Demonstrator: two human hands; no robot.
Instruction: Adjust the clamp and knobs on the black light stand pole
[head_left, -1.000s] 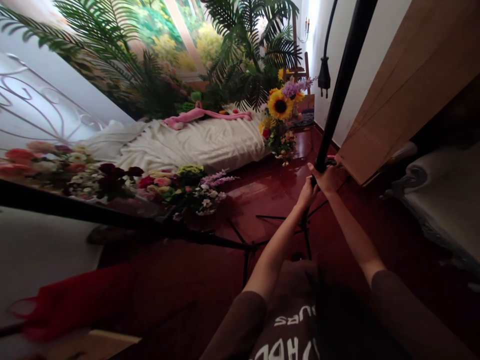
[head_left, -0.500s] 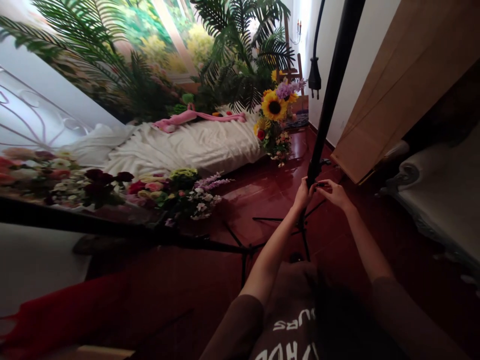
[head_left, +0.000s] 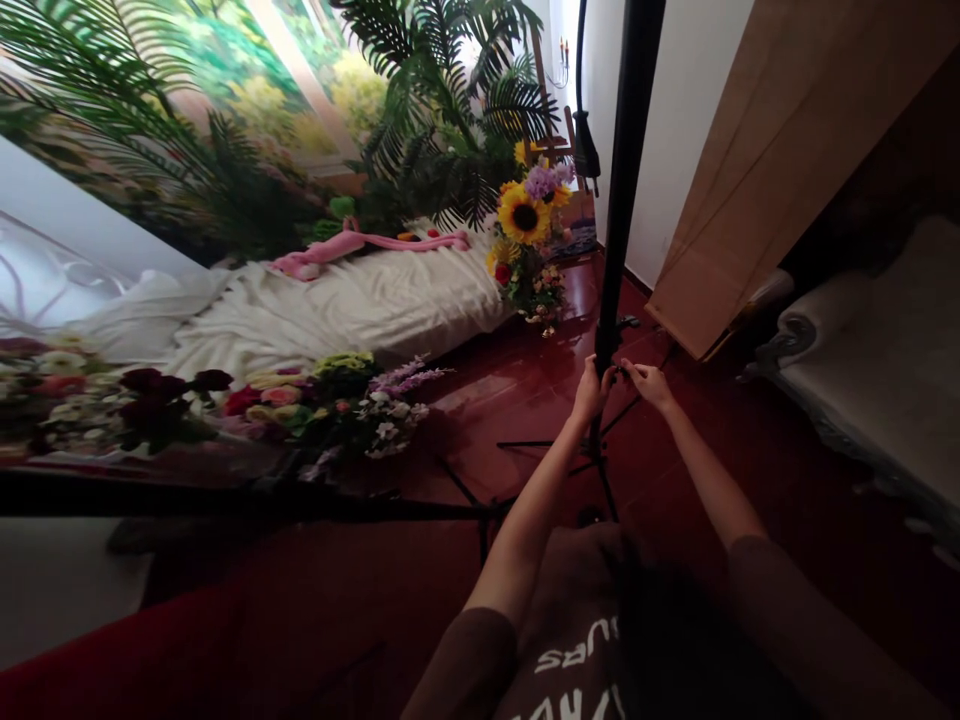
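Note:
A black light stand [head_left: 621, 200] rises in front of me on spread tripod legs [head_left: 606, 485]. My left hand [head_left: 590, 392] is wrapped round its pole, low down near a joint. Just right of the pole, my right hand [head_left: 651, 386] is closed, thumb and fingertips pinching a small dark knob [head_left: 621, 371] on the stand. That knob is mostly covered by the fingers. Slightly above my hands, another dark clamp knob [head_left: 628, 322] sticks out from the pole. A black power plug [head_left: 586, 155] dangles on its cord beside the upper pole.
A second black stand [head_left: 360, 505] crosses at left, its legs close to the first stand's. Artificial flowers [head_left: 277, 400] line a white-draped platform [head_left: 360, 305] bearing a pink plush toy [head_left: 330, 250]. Sunflowers [head_left: 523, 216] stand behind. At right are a brown panel [head_left: 720, 220] and a pale sofa [head_left: 885, 370].
The view has swung a little, so the scene sits further left. My left hand stays on the pole. My right fingers have shifted slightly and remain pinched at the knob.

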